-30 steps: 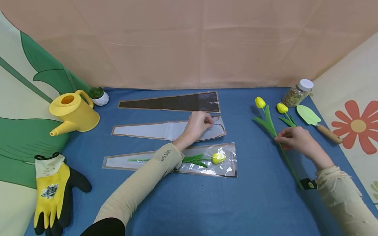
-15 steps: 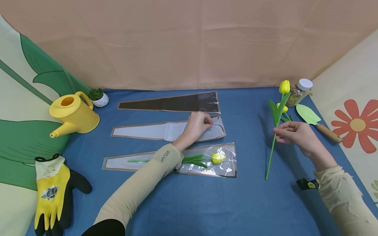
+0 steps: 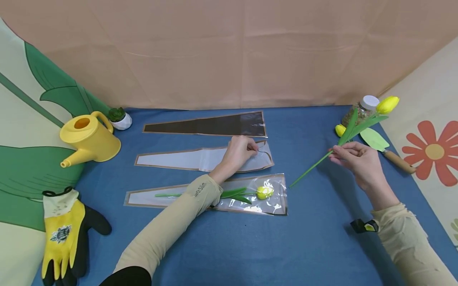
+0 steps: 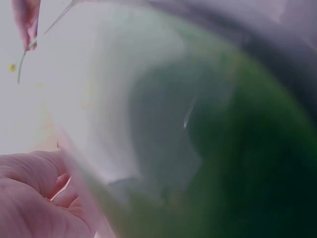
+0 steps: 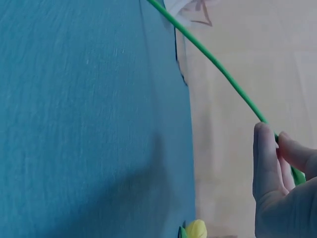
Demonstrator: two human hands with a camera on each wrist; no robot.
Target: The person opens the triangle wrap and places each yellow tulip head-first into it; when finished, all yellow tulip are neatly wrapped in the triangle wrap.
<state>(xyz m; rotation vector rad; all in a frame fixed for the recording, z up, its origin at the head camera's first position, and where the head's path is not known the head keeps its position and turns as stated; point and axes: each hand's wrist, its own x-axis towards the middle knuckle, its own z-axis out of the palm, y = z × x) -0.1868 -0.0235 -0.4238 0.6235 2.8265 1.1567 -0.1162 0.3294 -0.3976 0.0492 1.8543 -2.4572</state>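
My left hand [image 3: 237, 153] pinches the wide end of the middle flower sleeve [image 3: 171, 157], a long tapered white sleeve with a brown border, whose mouth shows a gap. In the left wrist view, blurred clear film fills most of the picture beside that hand [image 4: 34, 191]. My right hand [image 3: 359, 163] holds a yellow tulip [image 3: 388, 105] by its green stem [image 5: 218, 64] between thumb and fingers, above the table. Its bloom points to the back right and its stem end to the front left. Another tulip [image 3: 264, 192] lies inside the front clear sleeve [image 3: 143, 197].
A dark tapered sleeve [image 3: 214, 125] lies at the back. To the right are one more tulip [image 3: 340, 130], a seed jar [image 3: 361, 113] and a trowel [image 3: 395, 162]. At the left are a yellow watering can [image 3: 89, 139], a potted succulent [image 3: 121, 119] and a work glove [image 3: 62, 234].
The right hand has turned the tulip: its bloom has swung from the left over to the right, and its stem end now points toward the sleeves. The left hand has stayed in place.
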